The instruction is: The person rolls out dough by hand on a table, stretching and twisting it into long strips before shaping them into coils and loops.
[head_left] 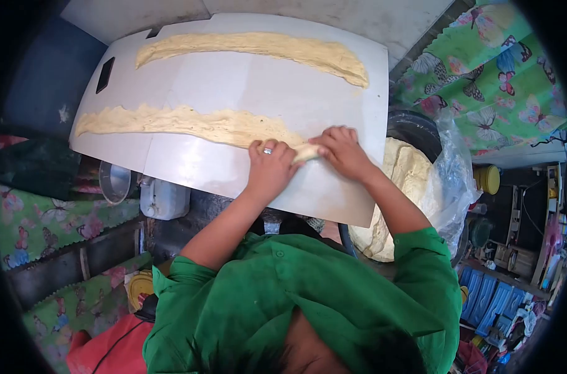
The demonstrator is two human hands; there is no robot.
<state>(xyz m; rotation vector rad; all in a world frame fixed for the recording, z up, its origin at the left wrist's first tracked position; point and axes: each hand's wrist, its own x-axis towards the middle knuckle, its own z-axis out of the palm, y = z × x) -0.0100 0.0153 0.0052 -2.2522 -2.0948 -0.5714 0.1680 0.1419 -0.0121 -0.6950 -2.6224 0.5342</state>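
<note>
A long flattened strip of pale dough (183,123) lies across the near half of a white board (246,81). My left hand (271,167), wearing a ring, and my right hand (342,151) are side by side at the strip's right end, fingers curled down over it and pinching the dough between them. A second, similar dough strip (258,47) lies along the far side of the board, apart from both hands.
A big mass of dough (407,181) sits in a dark basin (420,128) lined with a clear plastic bag (455,168), just right of the board. A white jug (163,198) and a metal bowl (114,182) stand below the board's left edge. Butterfly-print cloth (501,81) covers surfaces around.
</note>
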